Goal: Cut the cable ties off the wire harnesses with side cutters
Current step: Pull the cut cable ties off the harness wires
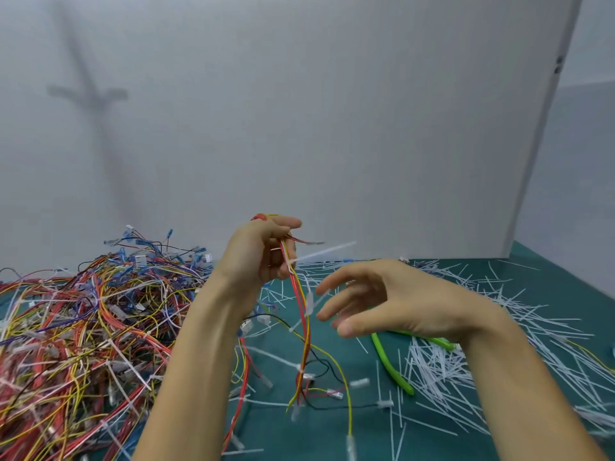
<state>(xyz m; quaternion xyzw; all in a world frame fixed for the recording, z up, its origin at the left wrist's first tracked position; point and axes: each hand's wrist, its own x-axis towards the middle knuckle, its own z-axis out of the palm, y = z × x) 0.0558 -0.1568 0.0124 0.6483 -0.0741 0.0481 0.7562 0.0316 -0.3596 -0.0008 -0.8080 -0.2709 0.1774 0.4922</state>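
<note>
Far to the left of the grip, a large tangled pile of wire harnesses [83,327] in red, yellow, blue and black covers the green mat [549,261]. White ties can be seen on many of them, so most of the work appears to be left.

At the centre, the left hand [259,251] is raised, fingers curled tightly round the top of one harness [301,314]. Its red and yellow wires hang straight down from the fist to the mat. Just below the grip, a white cable tie [322,252] is on the bundle, its tail pointing right. More ties show further down the same wires.

Right of the hanging wires, the right hand [376,301] hovers with fingers spread and loosely bent, holding nothing, close to the harness but not clearly touching it.

Beneath that hand, the side cutters [389,364] with green handles lie on the mat, not in use.

Further right, a thick scatter of cut-off ties [499,327] suggests many harnesses are already done. This harness likely has all its cuts to come.
</note>
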